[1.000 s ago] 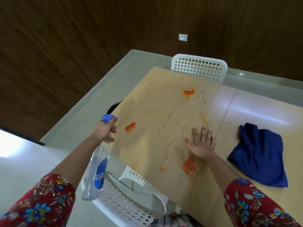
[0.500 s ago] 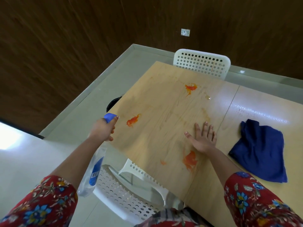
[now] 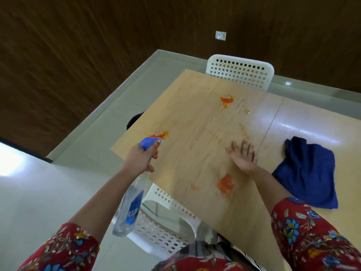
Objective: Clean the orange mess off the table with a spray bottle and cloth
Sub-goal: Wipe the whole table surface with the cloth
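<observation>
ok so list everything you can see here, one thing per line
table: one, light wood, centre
stains: four, orange, on the table; one far, one by the bottle's nozzle, two near
cloth: one, dark blue, crumpled on the table's right side
bottle: one, clear with blue head and label, held at the table's left edge
chairs: two, white, perforated; one at the far end, one at the near left edge
wall: one, brown wood, behind
socket: one, white, on the wall
dark thing: one, black, partly hidden under the table's left edge
left hand: grips the bottle
right hand: flat on the table
sleeves: two, red floral, bottom corners
</observation>
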